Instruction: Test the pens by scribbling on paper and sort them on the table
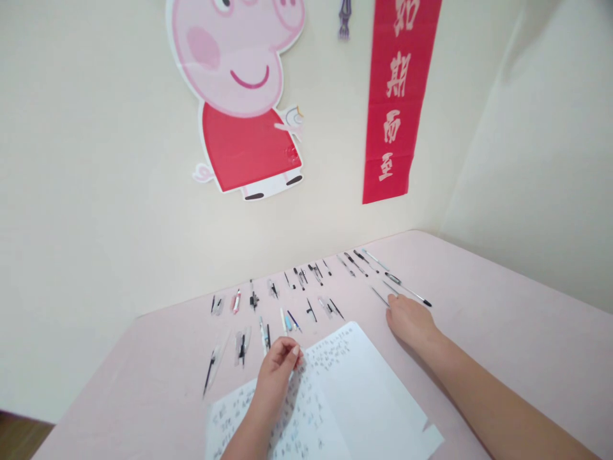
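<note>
My left hand (pixel 281 364) is above the written page of an open notebook (pixel 378 390), its fingers curled into a pinch. Whatever lies between those fingertips, if anything, is too small or hidden to name. Farther right, my right hand (pixel 410 319) rests low over the table with its fingers drawn together at the end of a thin pen refill (pixel 390 287). Just left of these fingers is another thin refill (pixel 380 296). A clear pen with a black tip (pixel 414 294) lies beyond the right hand, beside a black-and-clear pen part (pixel 393 278).
Rows of pens and pen parts lie on the pink table (pixel 158 377), among them a red-and-white pen (pixel 236 301), a light-blue pen (pixel 376 259) and a black refill (pixel 209 374). A pig cutout (pixel 249 150) and a red banner (pixel 395 121) hang on the wall behind.
</note>
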Action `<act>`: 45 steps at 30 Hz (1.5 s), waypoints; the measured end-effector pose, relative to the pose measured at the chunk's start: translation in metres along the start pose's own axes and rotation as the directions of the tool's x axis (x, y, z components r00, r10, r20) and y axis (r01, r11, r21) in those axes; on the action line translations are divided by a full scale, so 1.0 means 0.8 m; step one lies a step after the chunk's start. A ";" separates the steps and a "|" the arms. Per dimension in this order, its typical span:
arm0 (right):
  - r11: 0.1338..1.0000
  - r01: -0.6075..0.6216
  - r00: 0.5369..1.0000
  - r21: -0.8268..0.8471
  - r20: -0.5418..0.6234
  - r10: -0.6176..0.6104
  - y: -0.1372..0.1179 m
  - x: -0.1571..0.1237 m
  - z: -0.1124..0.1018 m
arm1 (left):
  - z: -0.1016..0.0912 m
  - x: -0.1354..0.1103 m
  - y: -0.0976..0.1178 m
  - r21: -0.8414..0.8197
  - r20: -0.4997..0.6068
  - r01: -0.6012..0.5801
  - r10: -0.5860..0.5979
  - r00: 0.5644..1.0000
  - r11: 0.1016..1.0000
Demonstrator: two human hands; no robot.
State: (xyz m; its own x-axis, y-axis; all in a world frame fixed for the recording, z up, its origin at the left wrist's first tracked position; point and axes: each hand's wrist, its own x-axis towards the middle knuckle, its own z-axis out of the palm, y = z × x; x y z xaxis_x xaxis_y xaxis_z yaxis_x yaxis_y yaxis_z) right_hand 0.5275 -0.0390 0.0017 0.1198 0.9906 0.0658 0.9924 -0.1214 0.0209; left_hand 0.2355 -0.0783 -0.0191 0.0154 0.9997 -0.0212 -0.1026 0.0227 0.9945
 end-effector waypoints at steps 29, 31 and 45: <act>1.000 0.003 0.992 -0.017 -0.128 -0.005 0.008 0.014 0.010 | 0.002 -0.006 -0.004 0.351 0.143 -0.134 0.088 0.986 0.927; 1.000 0.019 0.987 0.008 -0.161 -0.018 0.005 0.012 0.006 | 0.002 -0.007 -0.005 0.440 0.194 -0.193 0.117 0.974 0.877; 0.809 0.532 0.845 0.250 -0.214 -0.490 -0.027 -0.009 0.005 | 0.003 -0.010 -0.007 0.633 0.319 -0.307 0.121 0.940 0.711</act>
State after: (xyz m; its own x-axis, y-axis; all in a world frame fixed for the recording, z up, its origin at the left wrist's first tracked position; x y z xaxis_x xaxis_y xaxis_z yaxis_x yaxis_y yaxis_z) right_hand 0.5050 -0.0435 -0.0033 -0.3914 0.8830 0.2591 0.8736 0.4450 -0.1970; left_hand 0.2381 -0.0865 -0.0242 0.3198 0.9381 0.1332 0.5520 -0.2988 0.7784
